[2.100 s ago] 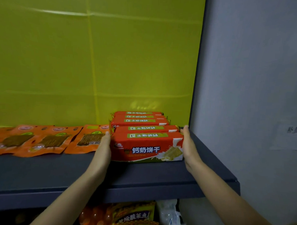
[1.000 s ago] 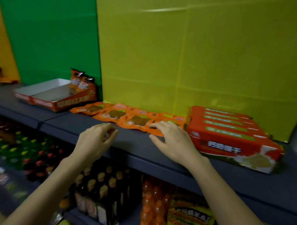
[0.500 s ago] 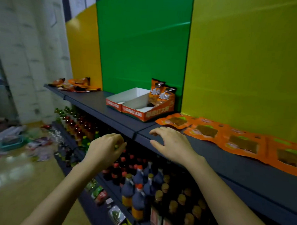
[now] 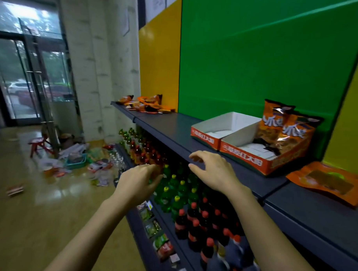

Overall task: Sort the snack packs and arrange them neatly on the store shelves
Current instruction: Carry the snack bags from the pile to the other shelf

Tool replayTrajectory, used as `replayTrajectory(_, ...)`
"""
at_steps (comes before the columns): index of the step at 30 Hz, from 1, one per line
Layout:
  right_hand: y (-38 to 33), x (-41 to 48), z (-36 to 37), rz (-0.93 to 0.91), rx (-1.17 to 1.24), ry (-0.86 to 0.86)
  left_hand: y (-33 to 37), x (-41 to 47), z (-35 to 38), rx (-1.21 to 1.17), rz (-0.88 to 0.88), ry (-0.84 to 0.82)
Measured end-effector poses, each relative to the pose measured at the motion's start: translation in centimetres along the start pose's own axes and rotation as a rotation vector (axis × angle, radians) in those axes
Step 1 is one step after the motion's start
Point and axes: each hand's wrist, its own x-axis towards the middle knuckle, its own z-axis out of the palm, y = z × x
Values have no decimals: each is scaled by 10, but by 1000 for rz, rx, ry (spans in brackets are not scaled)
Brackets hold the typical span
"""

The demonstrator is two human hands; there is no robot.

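Note:
My left hand (image 4: 139, 182) hangs in front of the dark grey shelf (image 4: 170, 127), fingers loosely curled, holding nothing. My right hand (image 4: 213, 170) hovers over the shelf's front edge with fingers spread, empty. Right of it stands an orange-and-white display carton (image 4: 242, 155) with two orange snack bags (image 4: 286, 129) upright at its back. A flat orange snack pack (image 4: 330, 182) lies on the shelf at the far right. A loose pile of orange snack packs (image 4: 146, 104) sits at the shelf's far left end.
Below the shelf are rows of bottles (image 4: 184, 198) with green, yellow and red caps. Green, yellow and orange panels back the shelf. On the floor at left lie scattered packs and a green basket (image 4: 75, 162), near a red stool (image 4: 38, 144) and glass doors.
My view has swung left along the shelf, away from the red biscuit boxes my hands pressed at first. Both hands let go and now travel empty along the shelf edge.

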Motion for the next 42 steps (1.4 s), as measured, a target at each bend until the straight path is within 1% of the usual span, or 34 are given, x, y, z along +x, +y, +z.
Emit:
replayTrajectory(6, -14, 99, 46, -26, 57, 75, -76, 80, 31, -4, -52, 30)
replayTrajectory(11, -24, 187, 73, -52, 36, 115, -135, 152, 47, 104, -65, 30)
replayTrajectory(17, -39, 275, 113, -44, -2, 63, -216, 201, 70, 77, -122, 56)
replayTrajectory(21, -47, 333, 142, -17, -5, 66, -272, 232, 87, 92, -150, 53)
replayTrajectory(25, -58, 394, 173, 23, -8, 77, -334, 264, 100, 95, -120, 41)
replayTrajectory(29, -74, 457, 206, 70, -39, 115, -411, 302, 113, 93, -93, 55)
replayTrajectory(36, -105, 561, 248, 204, -81, 182, -531, 380, 125, 71, -12, 11)
replayTrajectory(39, -114, 598, 262, 247, -102, 182, -570, 415, 132, 52, 7, 1)
replayTrajectory(42, -116, 631, 272, 277, -127, 163, -593, 443, 144, 4, 29, 0)
